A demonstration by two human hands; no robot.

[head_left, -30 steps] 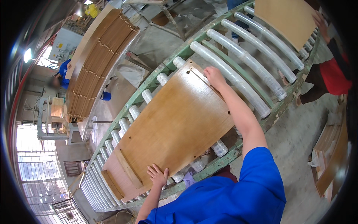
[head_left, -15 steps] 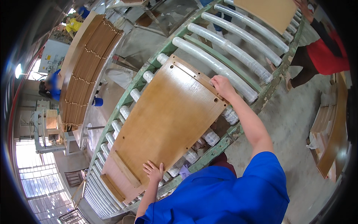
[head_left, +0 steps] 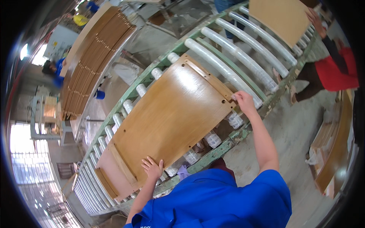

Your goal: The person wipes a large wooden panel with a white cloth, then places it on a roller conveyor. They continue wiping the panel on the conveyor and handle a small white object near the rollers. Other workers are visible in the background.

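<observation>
The left hand (head_left: 153, 168), at seven o'clock, lies flat with fingers spread on a broad, glossy honey-brown wooden board (head_left: 167, 114) in the middle of the view. At three o'clock, the right hand (head_left: 245, 104) has its fingers curled at the end of a narrow brown wooden batten (head_left: 207, 78) along the board's far edge; whether they grip anything, I cannot tell. Small dark round holes dot the board (its eight o'clock end is matt and pinkish, crossed by two straight pale wooden strips (head_left: 122, 163)). Beneath lie cylindrical rollers (head_left: 247, 49) wrapped in shiny clear film, set in a chipped green frame (head_left: 224, 147), with a crumpled lilac cloth (head_left: 183, 173) at six o'clock. At half past one, a co-worker's hand (head_left: 317, 22) is at the edge of a smooth tan panel (head_left: 279, 19). Outward, a ribbed stack of brown panels (head_left: 97, 60) stands at ten o'clock, a bright barred window (head_left: 30, 163) at eight, and scuffed grey concrete floor (head_left: 281, 140) at four.
</observation>
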